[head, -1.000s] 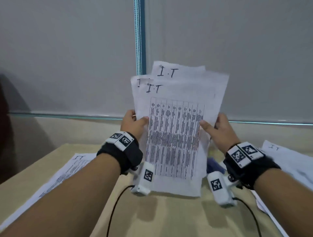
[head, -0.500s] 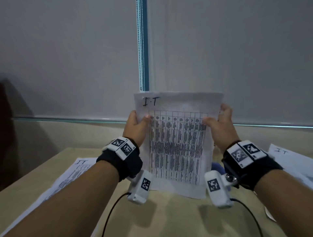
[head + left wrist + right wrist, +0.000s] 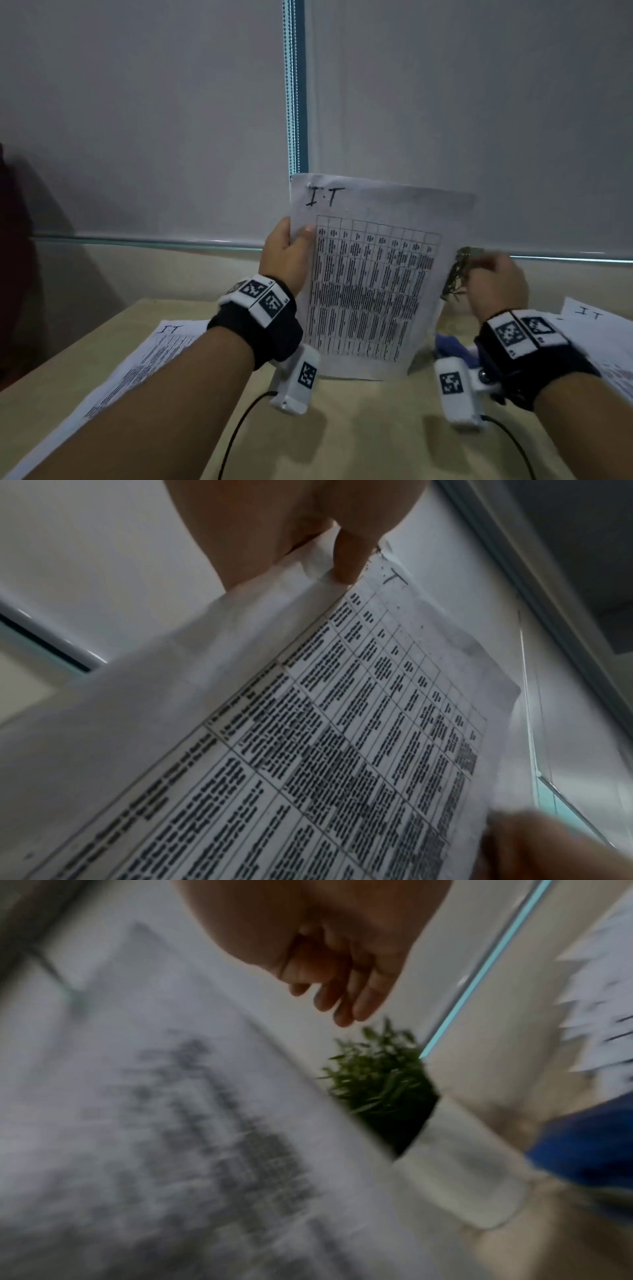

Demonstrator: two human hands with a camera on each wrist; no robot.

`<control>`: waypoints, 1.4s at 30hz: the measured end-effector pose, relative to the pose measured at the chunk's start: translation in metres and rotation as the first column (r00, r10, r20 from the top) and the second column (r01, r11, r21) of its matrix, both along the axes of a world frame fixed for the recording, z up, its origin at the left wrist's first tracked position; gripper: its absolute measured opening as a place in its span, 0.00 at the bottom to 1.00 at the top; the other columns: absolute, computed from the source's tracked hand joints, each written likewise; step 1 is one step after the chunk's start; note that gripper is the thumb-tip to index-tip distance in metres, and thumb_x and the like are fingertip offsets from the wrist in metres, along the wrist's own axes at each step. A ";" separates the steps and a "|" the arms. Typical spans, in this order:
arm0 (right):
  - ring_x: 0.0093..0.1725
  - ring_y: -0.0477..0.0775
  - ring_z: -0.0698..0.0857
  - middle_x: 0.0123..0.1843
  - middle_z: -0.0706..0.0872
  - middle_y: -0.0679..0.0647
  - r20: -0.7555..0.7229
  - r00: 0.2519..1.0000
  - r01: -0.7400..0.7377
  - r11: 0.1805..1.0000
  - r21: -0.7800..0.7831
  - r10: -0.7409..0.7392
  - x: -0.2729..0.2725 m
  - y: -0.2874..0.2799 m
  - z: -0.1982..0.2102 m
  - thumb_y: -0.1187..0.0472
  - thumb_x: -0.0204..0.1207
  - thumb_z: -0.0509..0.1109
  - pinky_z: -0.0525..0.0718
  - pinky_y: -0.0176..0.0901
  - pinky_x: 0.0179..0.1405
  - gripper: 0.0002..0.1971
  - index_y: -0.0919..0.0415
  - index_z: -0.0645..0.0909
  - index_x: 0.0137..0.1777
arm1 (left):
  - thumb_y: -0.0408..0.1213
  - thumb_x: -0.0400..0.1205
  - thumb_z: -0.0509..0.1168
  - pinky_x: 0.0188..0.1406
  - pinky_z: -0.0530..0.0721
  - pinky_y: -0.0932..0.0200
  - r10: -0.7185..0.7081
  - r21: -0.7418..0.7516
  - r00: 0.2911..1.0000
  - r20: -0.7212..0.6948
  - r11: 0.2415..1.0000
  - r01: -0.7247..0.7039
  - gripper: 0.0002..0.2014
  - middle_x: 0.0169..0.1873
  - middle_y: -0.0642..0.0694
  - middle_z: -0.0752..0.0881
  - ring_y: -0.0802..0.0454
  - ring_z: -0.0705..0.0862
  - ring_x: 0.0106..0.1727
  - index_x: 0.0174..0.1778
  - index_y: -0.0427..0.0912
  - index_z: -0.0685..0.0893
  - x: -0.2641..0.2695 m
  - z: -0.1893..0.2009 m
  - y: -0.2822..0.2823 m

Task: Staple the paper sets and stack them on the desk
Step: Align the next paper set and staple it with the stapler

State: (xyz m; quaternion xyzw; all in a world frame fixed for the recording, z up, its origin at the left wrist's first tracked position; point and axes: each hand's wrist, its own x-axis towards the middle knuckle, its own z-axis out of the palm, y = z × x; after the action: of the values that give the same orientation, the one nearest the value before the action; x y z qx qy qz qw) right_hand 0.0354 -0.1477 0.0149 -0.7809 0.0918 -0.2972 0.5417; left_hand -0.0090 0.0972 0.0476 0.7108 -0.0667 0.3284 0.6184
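A set of printed sheets (image 3: 370,284) marked "I·T", with a table of text, stands upright on its bottom edge on the desk (image 3: 342,428). My left hand (image 3: 287,253) pinches its upper left edge, thumb on the front; the left wrist view shows the thumb on the paper set (image 3: 342,723). My right hand (image 3: 496,284) is off the paper, to its right, with loosely curled fingers holding nothing; the right wrist view shows the same empty right hand (image 3: 342,988) beside the blurred paper set (image 3: 171,1096). A blue object (image 3: 452,346), perhaps the stapler, lies behind the paper near my right wrist.
A printed paper set (image 3: 130,370) lies flat on the desk at the left. More loose sheets (image 3: 603,329) lie at the right. A small green plant (image 3: 459,270) in a white pot (image 3: 462,1172) stands at the back right. A grey blind covers the wall behind.
The fanned sheets were squared into one even set and lowered onto the desk. My right hand has let go of the right edge and moved away rightward; the left hand still holds.
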 end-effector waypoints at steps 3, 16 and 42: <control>0.66 0.62 0.80 0.67 0.82 0.63 -0.528 0.847 -0.260 0.818 -0.513 -0.062 0.024 -0.017 -0.036 0.60 0.83 0.57 0.76 0.45 0.63 0.16 0.66 0.81 0.63 | 0.33 0.84 0.59 0.44 0.85 0.65 -0.015 -0.016 1.000 0.009 1.000 0.015 0.06 0.42 0.54 0.86 0.57 0.85 0.44 0.46 0.46 0.81 0.006 0.003 0.002; 0.35 0.52 0.82 0.33 0.82 0.54 -0.595 0.793 -0.449 0.783 -0.430 0.128 -0.001 -0.024 -0.009 0.53 0.69 0.73 0.72 0.36 0.29 0.09 0.53 0.80 0.31 | 0.38 0.84 0.58 0.56 0.84 0.45 0.059 -0.004 0.994 -0.094 0.998 -0.059 0.09 0.51 0.40 0.88 0.42 0.86 0.54 0.53 0.38 0.80 0.010 0.007 -0.001; 0.29 0.50 0.86 0.32 0.86 0.49 0.735 0.618 -0.637 0.726 0.260 0.279 -0.059 0.108 0.133 0.50 0.69 0.71 0.87 0.45 0.32 0.19 0.65 0.79 0.51 | 0.39 0.84 0.59 0.29 0.69 0.58 0.044 0.349 0.973 0.227 0.929 -0.124 0.10 0.29 0.51 0.75 0.55 0.70 0.29 0.40 0.39 0.70 -0.023 0.009 -0.040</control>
State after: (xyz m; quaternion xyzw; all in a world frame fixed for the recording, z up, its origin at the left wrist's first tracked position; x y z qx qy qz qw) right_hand -0.0235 -0.0394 0.1477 -0.4548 -0.2397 -0.3596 0.7787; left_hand -0.0321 0.0568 0.0570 0.7747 -0.1619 0.4119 0.4516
